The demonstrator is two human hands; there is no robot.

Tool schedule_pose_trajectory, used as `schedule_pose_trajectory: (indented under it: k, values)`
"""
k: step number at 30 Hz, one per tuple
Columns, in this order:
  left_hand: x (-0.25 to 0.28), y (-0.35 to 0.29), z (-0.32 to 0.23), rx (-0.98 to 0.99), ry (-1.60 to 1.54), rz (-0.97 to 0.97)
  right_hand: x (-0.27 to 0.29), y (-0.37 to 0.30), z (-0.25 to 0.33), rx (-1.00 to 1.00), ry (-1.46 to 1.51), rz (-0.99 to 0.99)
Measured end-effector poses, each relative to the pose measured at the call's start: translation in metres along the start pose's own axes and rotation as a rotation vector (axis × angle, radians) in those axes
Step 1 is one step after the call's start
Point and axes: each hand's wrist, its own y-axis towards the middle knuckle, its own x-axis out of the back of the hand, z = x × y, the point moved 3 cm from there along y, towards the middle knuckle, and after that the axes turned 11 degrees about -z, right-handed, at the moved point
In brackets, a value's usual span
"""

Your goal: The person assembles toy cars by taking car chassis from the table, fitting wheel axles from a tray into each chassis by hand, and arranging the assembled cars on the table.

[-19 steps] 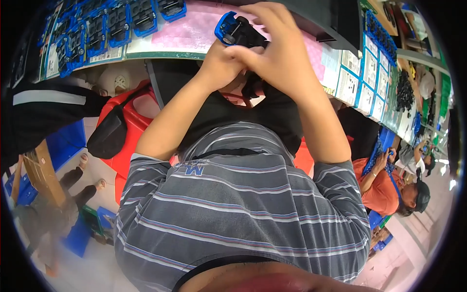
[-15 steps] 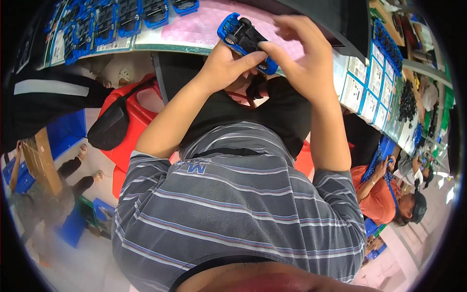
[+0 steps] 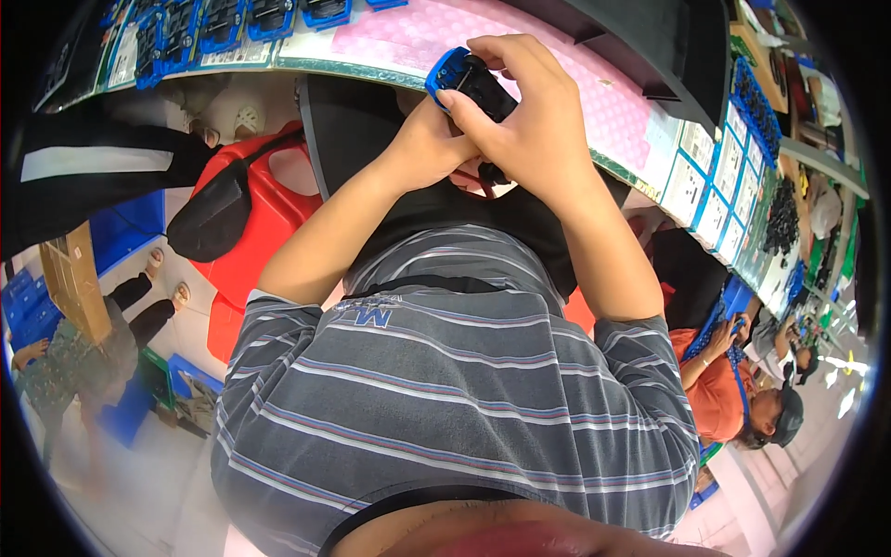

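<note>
A blue toy car point(image 3: 489, 94) with a black underside is held up over the near edge of the table, its underside facing up. My left hand point(image 3: 423, 147) grips it from below and the left, and part of that hand is hidden behind my right one. Over the car's right side, my right hand point(image 3: 531, 119) is closed, thumb on the near side and fingers curled round the far side. The right end of the car is covered by my right hand. Whether any small part lies under these fingers cannot be seen.
Rows of similar blue toy cars point(image 3: 222, 25) stand at the table's far left. Pink bubble wrap point(image 3: 620, 119) covers the middle, beside a large black tray point(image 3: 650, 58). Small black parts point(image 3: 780, 212) lie farther right. A red stool point(image 3: 249, 218) is at left; a person in orange point(image 3: 720, 408) sits at right.
My right hand has come left and down from above the car and closed round its right side, covering more of it. The view has shifted slightly.
</note>
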Motion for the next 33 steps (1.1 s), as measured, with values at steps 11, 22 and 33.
schedule_pose_trajectory:
  k: [11,22,33]
  values:
    - [0.057,-0.029,-0.016,-0.013,-0.298,-0.151,0.033,-0.003,-0.058,0.139,-0.156,-0.139]
    - [0.218,-0.046,-0.089,-0.176,-0.23,-0.768,0.038,-0.02,-0.112,-0.105,-0.371,-0.125]
    - [0.34,-0.022,-0.127,-0.035,0.229,-1.071,0.036,-0.017,-0.113,-0.125,-0.341,-0.128]
